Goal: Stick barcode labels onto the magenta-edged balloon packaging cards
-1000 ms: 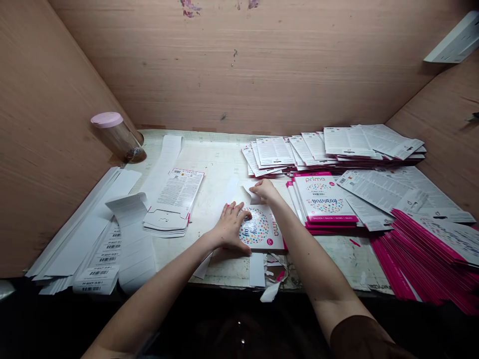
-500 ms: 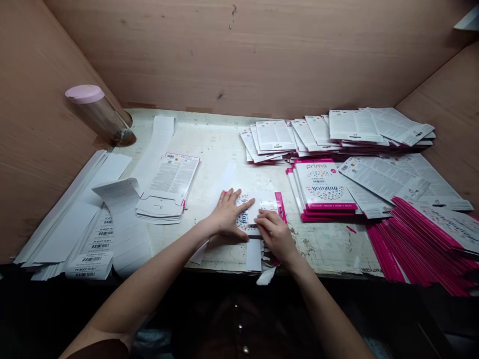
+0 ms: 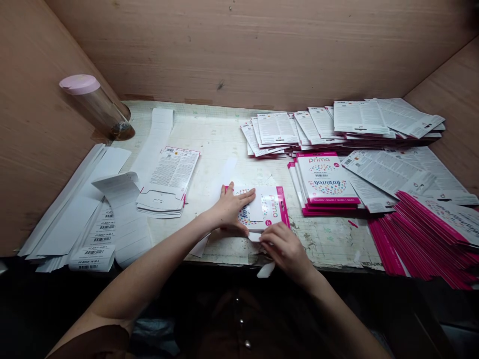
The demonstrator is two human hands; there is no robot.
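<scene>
The left hand (image 3: 231, 208) is spread over the packet (image 3: 275, 209), which is laid near the front of the desk (image 3: 209, 134). By the right hand (image 3: 286, 244) a white strip (image 3: 255, 237) is pinched. Packet judged light, fairly stiff, slick: best held by edges. Strip judged limp, easily torn: best taken by its end.

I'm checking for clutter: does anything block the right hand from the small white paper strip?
Nothing visible does: the right hand has its fingers at the small white paper strip, by the near edge of the pink-and-white printed card under the left hand.
</scene>
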